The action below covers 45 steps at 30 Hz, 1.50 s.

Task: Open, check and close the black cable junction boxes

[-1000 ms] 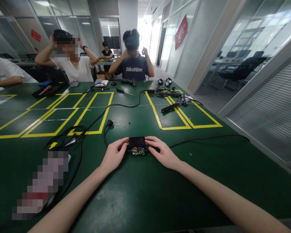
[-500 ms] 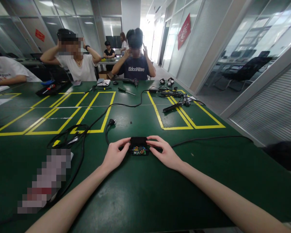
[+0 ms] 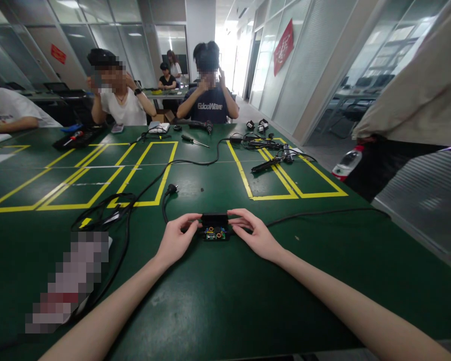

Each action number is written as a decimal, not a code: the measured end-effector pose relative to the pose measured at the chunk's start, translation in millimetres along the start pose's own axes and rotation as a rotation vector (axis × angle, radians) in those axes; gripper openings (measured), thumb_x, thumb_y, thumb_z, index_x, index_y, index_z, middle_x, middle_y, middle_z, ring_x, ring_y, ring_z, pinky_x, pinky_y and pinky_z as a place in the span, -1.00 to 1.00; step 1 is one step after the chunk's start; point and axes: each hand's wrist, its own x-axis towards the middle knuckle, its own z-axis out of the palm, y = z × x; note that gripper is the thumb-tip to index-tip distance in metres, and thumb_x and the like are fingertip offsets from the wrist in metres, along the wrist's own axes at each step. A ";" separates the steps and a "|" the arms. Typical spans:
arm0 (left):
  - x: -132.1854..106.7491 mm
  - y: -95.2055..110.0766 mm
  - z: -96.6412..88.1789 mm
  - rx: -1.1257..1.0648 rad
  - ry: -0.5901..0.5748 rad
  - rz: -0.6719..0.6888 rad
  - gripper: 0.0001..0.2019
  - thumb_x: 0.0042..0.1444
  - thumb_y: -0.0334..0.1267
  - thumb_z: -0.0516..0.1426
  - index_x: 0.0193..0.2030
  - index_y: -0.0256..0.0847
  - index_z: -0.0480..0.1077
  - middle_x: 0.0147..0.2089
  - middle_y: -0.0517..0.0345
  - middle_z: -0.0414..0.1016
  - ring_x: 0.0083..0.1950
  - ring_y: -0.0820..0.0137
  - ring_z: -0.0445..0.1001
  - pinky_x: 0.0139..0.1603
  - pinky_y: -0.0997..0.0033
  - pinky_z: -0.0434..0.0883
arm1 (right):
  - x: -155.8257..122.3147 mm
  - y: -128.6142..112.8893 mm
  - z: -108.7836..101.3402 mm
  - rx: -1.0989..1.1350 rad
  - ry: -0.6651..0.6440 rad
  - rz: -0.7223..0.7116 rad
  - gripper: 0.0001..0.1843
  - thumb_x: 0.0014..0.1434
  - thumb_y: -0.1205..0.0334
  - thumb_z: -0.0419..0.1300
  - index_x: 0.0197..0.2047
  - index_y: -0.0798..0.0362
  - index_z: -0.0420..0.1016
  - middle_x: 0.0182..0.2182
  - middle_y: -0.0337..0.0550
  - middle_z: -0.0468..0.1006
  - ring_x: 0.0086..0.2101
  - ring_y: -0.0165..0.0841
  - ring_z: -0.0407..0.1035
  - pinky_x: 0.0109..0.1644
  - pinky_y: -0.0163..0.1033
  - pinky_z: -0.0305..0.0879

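Observation:
On the green table lies an opened power adapter, its circuit board [image 3: 215, 233] showing copper-coloured coils and small parts. A black cover [image 3: 215, 218] stands tilted just behind the board, held at both ends. My left hand [image 3: 179, 237] is closed on the cover's left end, index finger on the upper edge and thumb lower, near the casing. At the right end my right hand [image 3: 256, 233] grips the cover in the same way. Black cords run from the casing to both sides, partly hidden by my hands; a plug [image 3: 172, 189] rests behind my left hand.
A blurred-out flat object [image 3: 67, 281] and coiled cables [image 3: 105, 210] lie at left. Farther back are a screwdriver [image 3: 195, 141], a power drill [image 3: 206, 126], tangled cords and yellow tape outlines. People sit opposite; another person with a bottle [image 3: 348, 163] stands at right.
The black cover has tipped more upright, showing a narrower face, while both hands keep hold of it. A person carrying a bottle has come into view at right.

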 end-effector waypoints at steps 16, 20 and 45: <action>0.3 1.6 0.6 -0.010 -0.005 0.000 -0.73 0.25 -0.13 0.16 -0.07 -0.22 0.60 -0.22 0.05 0.72 -0.16 0.19 0.72 -0.04 0.22 0.63 | -0.3 -4.1 -2.8 -0.034 -0.037 0.034 -0.64 0.33 0.24 0.17 0.17 -0.01 0.51 0.03 -0.04 0.64 0.02 -0.24 0.57 0.19 -0.01 0.51; 0.5 0.9 0.7 -0.003 -0.015 0.008 -0.74 0.25 -0.11 0.16 -0.10 -0.21 0.60 -0.20 0.06 0.72 -0.16 0.21 0.71 -0.02 0.22 0.61 | -0.1 -7.0 -2.5 -0.051 -0.039 -0.008 -0.71 0.34 0.26 0.16 0.11 -0.01 0.53 0.02 -0.05 0.62 -0.01 -0.26 0.57 0.15 -0.05 0.53; -0.1 -0.5 3.0 0.492 -0.262 0.362 -0.67 0.06 -0.39 0.31 -0.02 -0.18 0.44 -0.05 0.06 0.60 -0.03 0.19 0.54 0.01 0.16 0.49 | 1.6 -0.4 1.9 -0.489 -0.166 -0.259 -0.46 0.16 0.35 0.36 0.22 0.06 0.48 0.06 0.07 0.60 0.04 -0.13 0.49 0.15 0.05 0.49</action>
